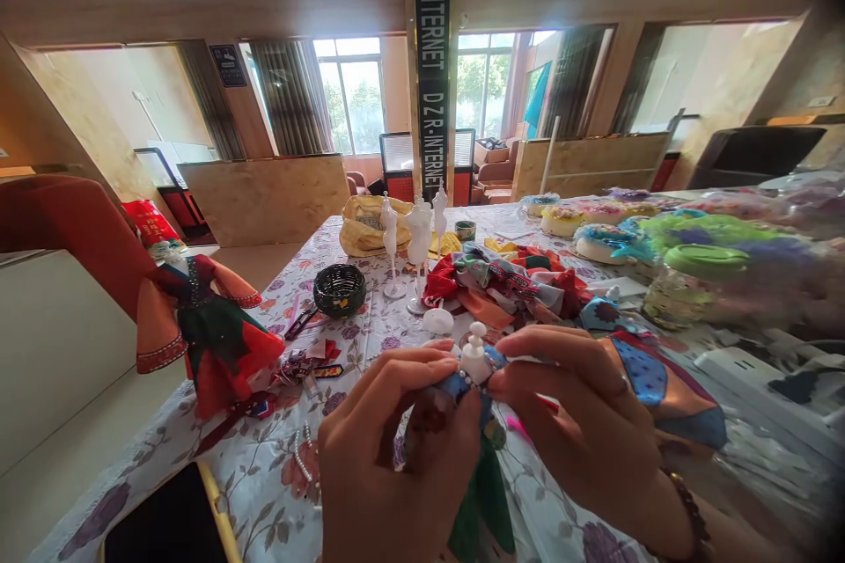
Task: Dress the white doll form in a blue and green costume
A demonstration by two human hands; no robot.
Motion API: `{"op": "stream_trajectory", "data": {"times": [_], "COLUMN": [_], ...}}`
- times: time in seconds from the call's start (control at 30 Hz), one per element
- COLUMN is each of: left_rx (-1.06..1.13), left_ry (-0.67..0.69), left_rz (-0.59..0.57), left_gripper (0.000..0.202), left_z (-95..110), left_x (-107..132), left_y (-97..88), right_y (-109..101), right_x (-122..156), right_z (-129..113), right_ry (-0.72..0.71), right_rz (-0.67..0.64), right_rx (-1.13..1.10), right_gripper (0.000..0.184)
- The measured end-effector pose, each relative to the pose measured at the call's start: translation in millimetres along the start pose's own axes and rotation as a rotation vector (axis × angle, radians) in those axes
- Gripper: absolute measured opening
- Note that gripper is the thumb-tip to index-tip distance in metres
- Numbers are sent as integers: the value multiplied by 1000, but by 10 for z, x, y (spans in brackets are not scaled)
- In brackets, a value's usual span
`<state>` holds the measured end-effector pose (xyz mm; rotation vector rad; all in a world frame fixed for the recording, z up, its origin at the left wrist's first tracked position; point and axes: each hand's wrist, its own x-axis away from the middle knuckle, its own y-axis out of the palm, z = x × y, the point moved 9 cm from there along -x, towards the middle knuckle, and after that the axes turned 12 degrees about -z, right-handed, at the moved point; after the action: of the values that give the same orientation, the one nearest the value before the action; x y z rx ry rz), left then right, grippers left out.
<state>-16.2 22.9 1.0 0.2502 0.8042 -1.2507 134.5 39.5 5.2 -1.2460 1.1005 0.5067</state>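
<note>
Between my two hands is a small white mannequin (473, 359) with a knobbed top, wearing a blue and green doll dress (489, 493). A row of small pearly beads lies around its neckline. My left hand (402, 449) pinches the blue cloth on the left side, with thumb and fingers at the neckline. From the right, my right hand (587, 422) pinches the neckline edge between thumb and fingertips. Its fingers hide part of the blue cloth. The mannequin's lower part is mostly hidden behind my left hand. A short string of pearl beads (304, 453) rests left of my left hand.
Several bare white mannequins (418, 246) stand behind a black basket (339, 290). Colourful cloth pieces (508, 277) are heaped beyond my hands. A dressed doll form (211, 325) is at left, a phone (168, 519) in front. A green-lidded jar (687, 286) and power strip (766, 387) lie right.
</note>
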Motion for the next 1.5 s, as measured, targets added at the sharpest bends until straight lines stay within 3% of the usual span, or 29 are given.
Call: {"op": "stream_trajectory", "data": {"times": [0.47, 0.8, 0.93, 1.17, 1.5], "left_rx": [-22, -87, -130, -162, -176], "left_ry": [-25, -52, -56, -39, -23], "left_rz": [9, 91, 130, 156, 140], "left_gripper": [17, 13, 12, 14, 13], "left_z": [-37, -62, -66, -71, -63], "left_x": [-3, 3, 13, -4, -19], "left_y": [0, -45, -66, -100, -103], "right_y": [47, 244, 286, 295, 184], "right_x": [-70, -83, -88, -123, -273], "right_z": [148, 363, 375, 387, 200], "right_ry": [207, 379, 397, 391, 183], "right_rz": [2, -60, -66, -67, -191], "right_rx": [-194, -609, -723, -585, -209], "right_gripper": [11, 21, 16, 18, 19]}}
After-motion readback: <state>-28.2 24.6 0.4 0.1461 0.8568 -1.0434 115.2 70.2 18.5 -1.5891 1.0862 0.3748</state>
